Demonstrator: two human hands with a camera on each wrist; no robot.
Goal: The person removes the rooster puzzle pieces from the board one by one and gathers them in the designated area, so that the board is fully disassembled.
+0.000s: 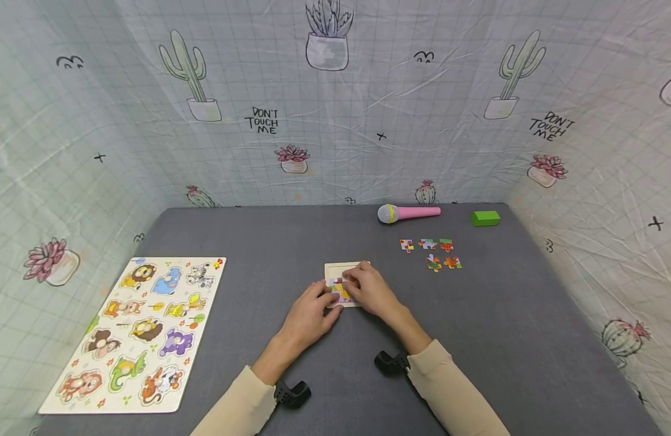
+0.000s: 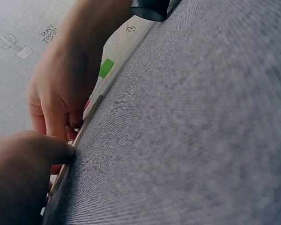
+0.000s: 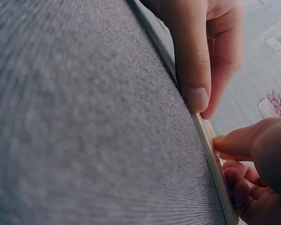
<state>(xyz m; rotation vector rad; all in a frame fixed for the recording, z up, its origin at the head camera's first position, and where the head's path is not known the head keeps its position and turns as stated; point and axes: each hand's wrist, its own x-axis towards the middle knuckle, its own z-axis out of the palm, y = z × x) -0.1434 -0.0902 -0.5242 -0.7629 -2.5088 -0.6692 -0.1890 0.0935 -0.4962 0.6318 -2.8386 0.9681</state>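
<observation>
Centrally on a grey table (image 1: 259,242), as I watch remotely, lies a small pale tray (image 1: 335,268) with a partly filled puzzle (image 1: 341,293) inside; I take it as the clock's centre. At eight o'clock, the left hand (image 1: 310,312) holds the tray's near corner, thumb against the edge, fingers on top. At three, the right hand (image 1: 372,292) rests bent fingertips on the puzzle; I cannot tell whether it pinches a piece. Both hands block part of my view of the puzzle. Five loose pieces (image 1: 429,244) lie towards two o'clock, apart from the tray. Beyond them are a pink microphone (image 1: 417,212), towards one, and a green block (image 1: 485,218), at two. A large animal board (image 1: 125,351) spans eight to nine, well apart from the left hand. A cactus-print curtain (image 1: 379,91) rises at twelve.
</observation>
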